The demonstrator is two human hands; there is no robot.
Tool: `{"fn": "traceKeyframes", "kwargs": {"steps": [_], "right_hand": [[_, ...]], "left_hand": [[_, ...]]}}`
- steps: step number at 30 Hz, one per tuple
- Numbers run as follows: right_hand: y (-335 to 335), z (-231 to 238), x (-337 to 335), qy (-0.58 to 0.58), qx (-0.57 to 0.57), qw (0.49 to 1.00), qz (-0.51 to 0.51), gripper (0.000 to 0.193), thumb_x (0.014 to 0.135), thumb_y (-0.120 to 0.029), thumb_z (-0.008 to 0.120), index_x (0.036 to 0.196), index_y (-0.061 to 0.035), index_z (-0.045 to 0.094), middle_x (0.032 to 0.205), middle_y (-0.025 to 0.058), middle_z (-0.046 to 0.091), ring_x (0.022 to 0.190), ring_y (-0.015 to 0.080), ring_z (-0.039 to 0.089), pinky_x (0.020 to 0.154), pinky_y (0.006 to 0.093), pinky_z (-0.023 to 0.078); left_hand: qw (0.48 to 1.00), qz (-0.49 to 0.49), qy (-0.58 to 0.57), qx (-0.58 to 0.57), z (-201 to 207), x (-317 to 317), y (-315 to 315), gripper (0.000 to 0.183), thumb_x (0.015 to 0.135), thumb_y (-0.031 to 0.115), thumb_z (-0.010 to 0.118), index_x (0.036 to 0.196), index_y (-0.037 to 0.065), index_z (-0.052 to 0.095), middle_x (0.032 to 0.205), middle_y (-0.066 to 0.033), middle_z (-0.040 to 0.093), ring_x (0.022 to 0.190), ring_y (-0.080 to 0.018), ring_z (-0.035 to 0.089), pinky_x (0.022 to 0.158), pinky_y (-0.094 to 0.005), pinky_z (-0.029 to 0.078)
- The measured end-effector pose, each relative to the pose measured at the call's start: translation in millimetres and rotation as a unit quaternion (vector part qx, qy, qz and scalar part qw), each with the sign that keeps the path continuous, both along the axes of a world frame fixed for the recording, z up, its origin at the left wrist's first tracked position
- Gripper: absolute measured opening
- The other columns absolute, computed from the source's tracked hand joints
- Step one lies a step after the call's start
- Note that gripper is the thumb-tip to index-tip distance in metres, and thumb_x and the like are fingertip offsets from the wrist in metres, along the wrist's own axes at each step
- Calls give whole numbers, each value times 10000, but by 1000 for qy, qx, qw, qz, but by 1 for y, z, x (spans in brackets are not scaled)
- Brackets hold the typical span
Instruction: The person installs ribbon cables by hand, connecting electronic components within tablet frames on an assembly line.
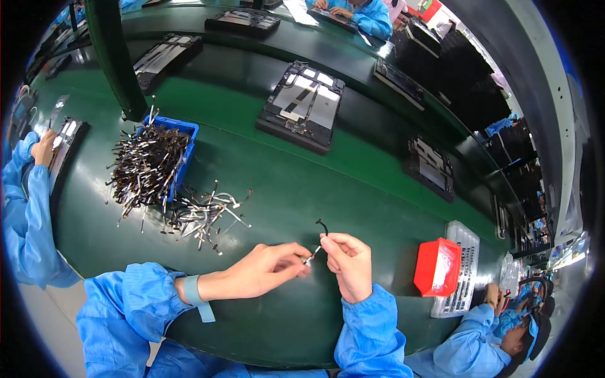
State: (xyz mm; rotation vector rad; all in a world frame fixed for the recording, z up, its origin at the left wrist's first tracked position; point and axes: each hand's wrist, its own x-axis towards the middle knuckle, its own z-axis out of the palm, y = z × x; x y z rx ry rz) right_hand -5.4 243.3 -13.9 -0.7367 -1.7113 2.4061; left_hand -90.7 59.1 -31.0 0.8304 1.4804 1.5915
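Observation:
My right hand (348, 264) pinches a short, thin flex cable (317, 250) between thumb and fingertips. The cable's black end curls up above the grip, and its white part slants down to the left. At that lower end, the thumb and fingers of my left hand (255, 272) close on it, slightly blurred. A wristband circles my left wrist. Beyond my left hand lies a loose pile of similar flex cables (205, 214) on the green table (283, 189). A blue bin (183, 157) heaped with more cables (146, 160) stands behind the pile.
To my right, a red bin (428, 268) sits over a clear tray of small parts (465, 277). Opened black device housings (305, 104) rest on the line ahead. A green post (113, 57) rises at far left. Co-workers in blue sit left, right and opposite.

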Motion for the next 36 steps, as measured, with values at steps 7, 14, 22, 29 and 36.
{"fn": "traceKeyframes", "kwargs": {"steps": [7, 14, 22, 29, 36], "right_hand": [[-22, 9, 5, 129, 482, 867, -9, 255, 774, 17, 732, 1026, -3, 696, 898, 63, 677, 687, 131, 598, 575, 240, 461], [-30, 7, 12, 187, 635, 747, 62, 268, 687, 26, 777, 947, 2, 720, 921, 105, 687, 740, 237, 637, 652, 304, 521], [-30, 16, 18, 68, 513, 855, -4, 183, 779, 56, 718, 955, 7, 723, 907, 126, 704, 772, 179, 686, 645, 258, 555], [-26, 11, 16, 111, 583, 805, 32, 190, 771, 40, 733, 958, 11, 721, 916, 130, 702, 793, 169, 688, 637, 275, 569], [-10, 24, 27, 12, 388, 921, -14, 106, 848, 25, 663, 952, 40, 674, 903, 130, 683, 822, 190, 687, 650, 289, 592]], "left_hand": [[999, 15, -51, 5, -6, -2, 1, 229, 918, -34, 494, 1122, -57, 595, 1001, -187, 698, 945, -235, 698, 858, -326, 562], [998, 38, -44, 37, -7, -1, -1, 195, 927, 15, 527, 1081, -58, 622, 963, -185, 701, 938, -236, 699, 828, -319, 575], [1000, 11, -3, -22, 2, -1, 0, 292, 863, -24, 519, 1152, 7, 552, 868, -155, 706, 861, -227, 717, 750, -327, 582], [999, 19, 46, 7, -5, 2, 0, 359, 849, -8, 545, 1204, 40, 562, 831, -126, 696, 840, -232, 715, 724, -336, 578], [994, -8, 108, 13, -5, 1, 0, 377, 843, -3, 552, 1216, 48, 580, 850, -133, 699, 833, -232, 714, 722, -336, 579]]}}
